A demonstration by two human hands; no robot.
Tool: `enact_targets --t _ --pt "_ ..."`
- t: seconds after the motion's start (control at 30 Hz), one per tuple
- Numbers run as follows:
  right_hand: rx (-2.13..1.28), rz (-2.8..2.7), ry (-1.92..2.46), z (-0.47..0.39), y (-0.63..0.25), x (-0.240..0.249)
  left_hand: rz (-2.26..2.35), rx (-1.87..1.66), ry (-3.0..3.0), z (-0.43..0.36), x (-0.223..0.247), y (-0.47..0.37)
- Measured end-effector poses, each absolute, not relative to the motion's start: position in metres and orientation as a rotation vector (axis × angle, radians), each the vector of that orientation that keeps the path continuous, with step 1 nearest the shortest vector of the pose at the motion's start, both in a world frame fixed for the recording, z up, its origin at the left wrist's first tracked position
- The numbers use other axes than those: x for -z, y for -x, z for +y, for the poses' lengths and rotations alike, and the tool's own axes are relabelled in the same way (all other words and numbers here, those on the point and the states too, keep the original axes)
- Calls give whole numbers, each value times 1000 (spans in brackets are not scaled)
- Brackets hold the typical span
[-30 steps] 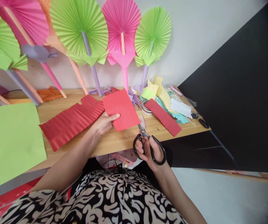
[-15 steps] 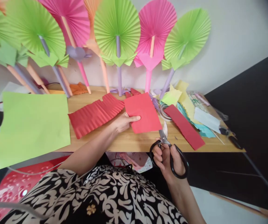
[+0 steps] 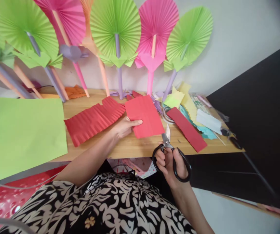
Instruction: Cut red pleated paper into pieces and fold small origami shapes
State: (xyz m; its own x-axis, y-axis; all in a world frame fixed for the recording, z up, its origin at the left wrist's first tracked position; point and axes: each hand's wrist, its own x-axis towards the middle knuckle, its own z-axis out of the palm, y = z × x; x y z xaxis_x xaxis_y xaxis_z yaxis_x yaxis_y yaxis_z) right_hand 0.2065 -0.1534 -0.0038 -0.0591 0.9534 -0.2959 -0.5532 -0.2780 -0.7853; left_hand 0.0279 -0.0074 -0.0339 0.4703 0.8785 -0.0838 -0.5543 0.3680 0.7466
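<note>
A red paper piece (image 3: 147, 113) is pinched in my left hand (image 3: 127, 126), the thumb lying on top. My right hand (image 3: 170, 164) grips black-handled scissors (image 3: 166, 138) by both loops. Their blades are parted and point up at the paper's lower right corner. To the left of the paper lies a pleated red sheet (image 3: 93, 122). A folded red strip (image 3: 187, 129) rests to the right, beside a roll of clear tape (image 3: 168, 115). A large green sheet (image 3: 25, 136) covers the table's left part.
Several pleated paper fans, such as a green one (image 3: 115, 26) and a pink one (image 3: 154, 26), stand along the wall behind the wooden table (image 3: 135, 149). Yellow and teal scraps, a white piece (image 3: 208, 121) and a dark-handled tool (image 3: 235, 141) lie at the right.
The whole view has shifted, so the table things appear further left. Both hands keep their hold on the red paper and the scissors, with little other movement.
</note>
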Motion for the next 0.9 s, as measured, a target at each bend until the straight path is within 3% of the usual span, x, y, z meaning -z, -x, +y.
enact_targets --t 0.9 --pt "-1643 -531 833 -156 -207 21 627 -987 -788 -7 38 -27"
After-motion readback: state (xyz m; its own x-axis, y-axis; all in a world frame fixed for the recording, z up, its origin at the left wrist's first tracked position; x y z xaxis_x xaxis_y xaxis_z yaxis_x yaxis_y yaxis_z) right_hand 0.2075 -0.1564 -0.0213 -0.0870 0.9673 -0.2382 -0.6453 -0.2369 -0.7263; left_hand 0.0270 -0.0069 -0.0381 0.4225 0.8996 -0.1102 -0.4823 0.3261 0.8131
